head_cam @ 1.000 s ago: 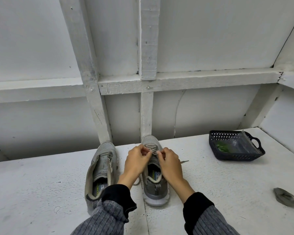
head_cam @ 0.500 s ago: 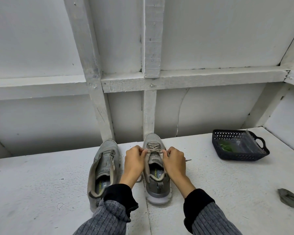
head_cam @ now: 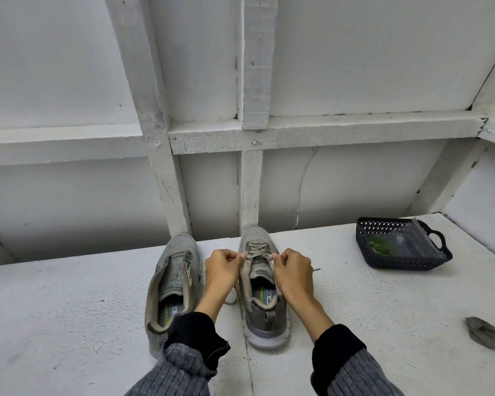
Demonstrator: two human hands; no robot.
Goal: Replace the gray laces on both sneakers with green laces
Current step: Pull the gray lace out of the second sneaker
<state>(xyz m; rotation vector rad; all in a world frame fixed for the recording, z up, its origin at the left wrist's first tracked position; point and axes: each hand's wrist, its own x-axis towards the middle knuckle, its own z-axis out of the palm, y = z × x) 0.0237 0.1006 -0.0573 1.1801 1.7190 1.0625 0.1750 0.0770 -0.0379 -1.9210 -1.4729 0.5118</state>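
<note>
Since before, our hands have spread apart; left hand [head_cam: 222,267] and right hand [head_cam: 293,268] each pinch the lace [head_cam: 256,256] over the right sneaker [head_cam: 262,284].

Two sneakers are sitting side by side on the table [head_cam: 69,310], toes toward the wall; the laced sneaker [head_cam: 265,284] is lying right of the unlaced sneaker [head_cam: 173,284]; the basket [head_cam: 400,242] is resting far right, near the wall, holding laces [head_cam: 379,248]; a coiled lace [head_cam: 486,332] is lying before it, near the right edge
</note>
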